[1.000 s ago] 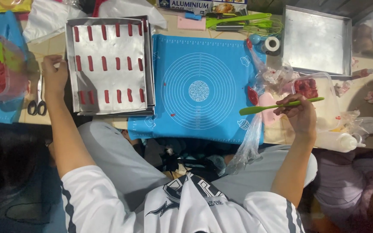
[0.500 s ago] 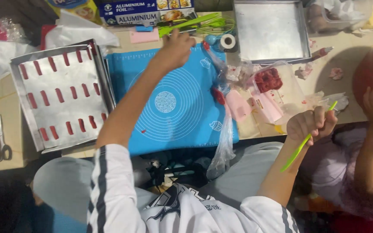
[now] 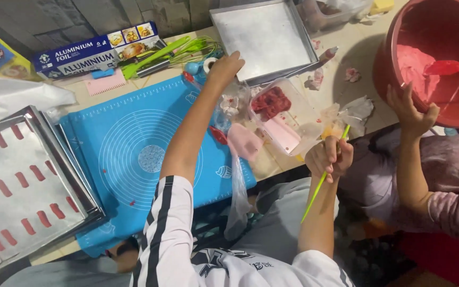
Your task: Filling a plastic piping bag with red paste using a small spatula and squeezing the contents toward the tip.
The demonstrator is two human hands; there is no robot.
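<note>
My left hand [image 3: 224,66] reaches across the blue silicone mat [image 3: 134,143] and rests with bent fingers on the near corner of an empty metal tray [image 3: 266,32], beside a small tape roll [image 3: 209,64]. Whether it grips anything is hidden. My right hand [image 3: 329,155] is closed around a thin green stick [image 3: 314,196] at the table's front edge. Just beyond it lie a clear plastic container with red pieces [image 3: 274,103] and a pink silicone piece [image 3: 243,141].
A foil-lined tray with rows of red strips [image 3: 22,180] sits at the left. A foil box [image 3: 96,48], green utensils [image 3: 171,50] and a pink scraper [image 3: 104,82] lie at the back. A co-worker's hand [image 3: 410,109] holds a red bowl of pink batter [image 3: 394,69].
The view has swung right, bringing the red bowl in. My left hand moved from the striped tray across the mat to the empty tray's corner. My right hand tipped the green stick downward.
</note>
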